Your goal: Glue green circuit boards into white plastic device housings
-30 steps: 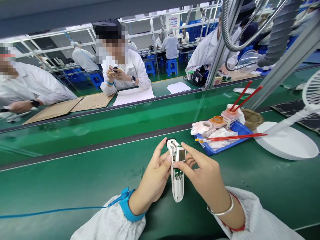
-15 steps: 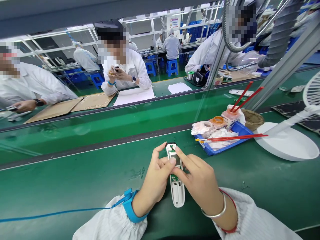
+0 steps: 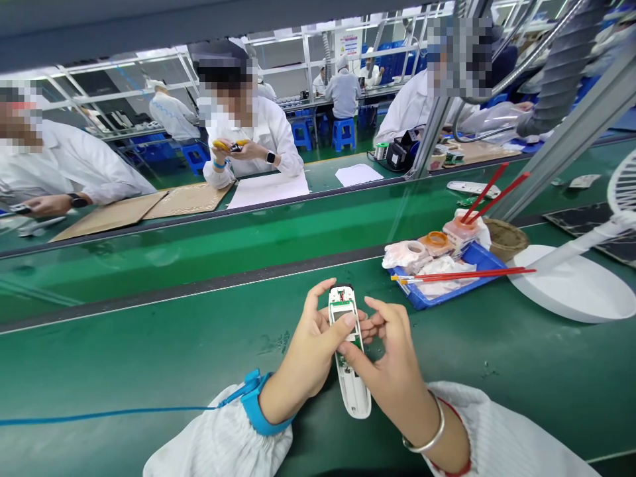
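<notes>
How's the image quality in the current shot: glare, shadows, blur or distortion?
Head view: bright, fairly even light; soft, pale sheen on the green tabletop; faint, soft shading near the hands; left hand, right hand and white casing reasonably crisp, though its smallest parts can't be made out; distant background softer; mosaic hides the head of the co-worker opposite.

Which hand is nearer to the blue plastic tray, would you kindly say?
Right. The right hand is at the right side of the open white plastic case, in front and left of the tray; the left hand holds the case's left side, farther off.
</notes>
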A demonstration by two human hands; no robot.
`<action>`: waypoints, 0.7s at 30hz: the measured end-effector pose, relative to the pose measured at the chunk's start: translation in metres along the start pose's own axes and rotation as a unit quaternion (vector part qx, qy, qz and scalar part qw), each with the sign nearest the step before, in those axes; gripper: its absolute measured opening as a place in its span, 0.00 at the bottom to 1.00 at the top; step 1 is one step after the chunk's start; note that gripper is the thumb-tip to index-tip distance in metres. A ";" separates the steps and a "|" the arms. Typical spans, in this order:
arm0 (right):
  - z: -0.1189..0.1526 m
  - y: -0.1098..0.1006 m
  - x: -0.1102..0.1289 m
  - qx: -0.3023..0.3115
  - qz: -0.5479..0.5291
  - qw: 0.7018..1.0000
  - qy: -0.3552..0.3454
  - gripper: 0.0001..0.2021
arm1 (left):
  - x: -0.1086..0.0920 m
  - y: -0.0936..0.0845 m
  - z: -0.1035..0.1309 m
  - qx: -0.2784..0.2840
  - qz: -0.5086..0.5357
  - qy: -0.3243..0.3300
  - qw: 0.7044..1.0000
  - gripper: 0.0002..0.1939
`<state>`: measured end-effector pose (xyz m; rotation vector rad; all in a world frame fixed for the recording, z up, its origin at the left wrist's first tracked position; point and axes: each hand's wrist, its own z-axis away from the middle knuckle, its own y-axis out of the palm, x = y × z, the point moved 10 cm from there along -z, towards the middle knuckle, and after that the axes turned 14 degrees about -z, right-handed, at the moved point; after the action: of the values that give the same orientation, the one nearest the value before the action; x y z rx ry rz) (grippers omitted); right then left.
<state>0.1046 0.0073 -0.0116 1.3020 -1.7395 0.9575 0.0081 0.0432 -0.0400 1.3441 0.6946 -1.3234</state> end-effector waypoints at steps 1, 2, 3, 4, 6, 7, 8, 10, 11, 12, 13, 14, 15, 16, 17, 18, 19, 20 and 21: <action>0.003 0.001 -0.005 -0.005 -0.023 1.000 0.017 0.24 | 0.001 0.001 0.000 0.004 -0.001 -0.002 1.000 0.33; 0.005 0.003 -0.010 -0.006 -0.044 0.999 0.031 0.23 | 0.001 0.001 0.000 0.006 -0.001 -0.002 1.000 0.33; 0.008 0.005 -0.014 -0.009 -0.062 0.997 0.044 0.23 | 0.000 0.002 -0.001 0.007 0.000 -0.001 1.000 0.33; 0.010 0.006 -0.018 -0.013 -0.076 0.995 0.058 0.24 | -0.001 0.002 -0.001 0.005 0.002 0.002 1.000 0.32; 0.014 0.008 -0.026 -0.021 -0.103 0.990 0.092 0.26 | -0.002 -0.001 -0.001 -0.009 0.000 0.005 1.000 0.31; 0.015 0.010 -0.029 -0.020 -0.120 0.986 0.113 0.27 | -0.004 -0.003 -0.001 -0.020 -0.002 0.009 1.000 0.31; 0.016 0.014 -0.033 -0.009 -0.143 0.979 0.142 0.28 | -0.005 -0.005 -0.001 -0.031 -0.006 0.014 0.999 0.31; 0.020 0.030 -0.042 0.043 -0.211 0.951 0.224 0.27 | -0.007 -0.008 -0.001 -0.045 -0.019 0.021 0.999 0.30; 0.024 0.039 -0.044 0.073 -0.244 0.930 0.264 0.26 | -0.008 -0.009 -0.001 -0.048 -0.025 0.024 0.998 0.29; 0.027 0.047 -0.045 0.099 -0.268 0.911 0.297 0.25 | -0.008 -0.009 -0.001 -0.051 -0.033 0.024 0.998 0.29; 0.030 0.052 -0.045 0.116 -0.283 0.897 0.320 0.23 | -0.007 -0.010 -0.001 -0.052 -0.040 0.021 0.998 0.28; 0.031 0.054 -0.045 0.122 -0.288 0.890 0.333 0.22 | -0.005 -0.009 -0.002 -0.051 -0.045 0.017 0.998 0.28; 0.032 0.055 -0.045 0.120 -0.288 0.888 0.338 0.21 | -0.004 -0.009 -0.002 -0.048 -0.047 0.015 0.998 0.28; 0.032 0.055 -0.046 0.115 -0.287 0.888 0.340 0.20 | -0.003 -0.009 -0.003 -0.046 -0.046 0.013 0.998 0.28; 0.033 0.055 -0.047 0.111 -0.290 0.887 0.342 0.19 | -0.002 -0.008 -0.003 -0.044 -0.045 0.012 0.998 0.28; 0.034 0.055 -0.049 0.106 -0.294 0.885 0.344 0.19 | -0.001 -0.008 -0.004 -0.041 -0.043 0.012 0.998 0.28; 0.035 0.055 -0.050 0.102 -0.299 0.884 0.345 0.19 | -0.001 -0.007 -0.004 -0.041 -0.042 0.014 0.998 0.28; 0.035 0.055 -0.052 0.099 -0.305 0.882 0.345 0.19 | -0.001 -0.007 -0.004 -0.041 -0.042 0.016 0.998 0.28; 0.036 0.055 -0.053 0.096 -0.312 0.881 0.343 0.18 | -0.001 -0.007 -0.005 -0.040 -0.042 0.017 0.998 0.28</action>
<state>0.0569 0.0085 -0.0813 1.2999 -0.6298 1.0355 0.0025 0.0496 -0.0420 1.2868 0.8279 -1.3280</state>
